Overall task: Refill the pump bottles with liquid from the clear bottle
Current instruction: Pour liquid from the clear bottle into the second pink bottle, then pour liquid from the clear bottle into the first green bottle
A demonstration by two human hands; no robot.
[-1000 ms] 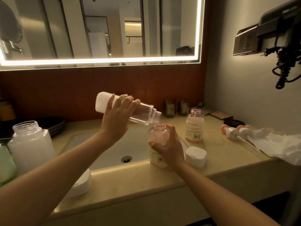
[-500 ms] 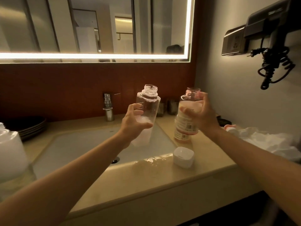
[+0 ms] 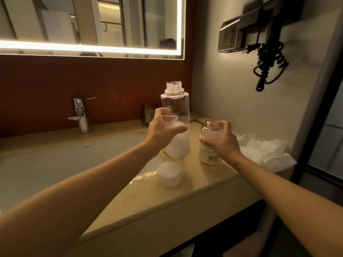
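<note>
My left hand [image 3: 163, 129] grips the tall clear bottle [image 3: 177, 108] upright above the counter, its neck uncapped and white liquid filling its lower part. My right hand [image 3: 221, 141] holds a pink labelled pump bottle [image 3: 208, 154] with no pump, standing on or just above the beige counter [image 3: 185, 197] to the right of the clear bottle. A white cap [image 3: 169, 174] lies on the counter in front of the clear bottle. A second bottle's base is partly hidden behind the clear bottle.
The sink basin [image 3: 55, 164] and chrome tap [image 3: 80, 115] lie to the left. A wet patch [image 3: 139, 180] glistens near the cap. Crumpled white plastic [image 3: 263, 151] sits at the counter's right end. A hairdryer with coiled cord [image 3: 269, 60] hangs on the right wall.
The clear bottle went from tilted and pouring to upright in my left hand. My right hand lifted the pink bottle, then brought it down at the counter further right. The view turned right.
</note>
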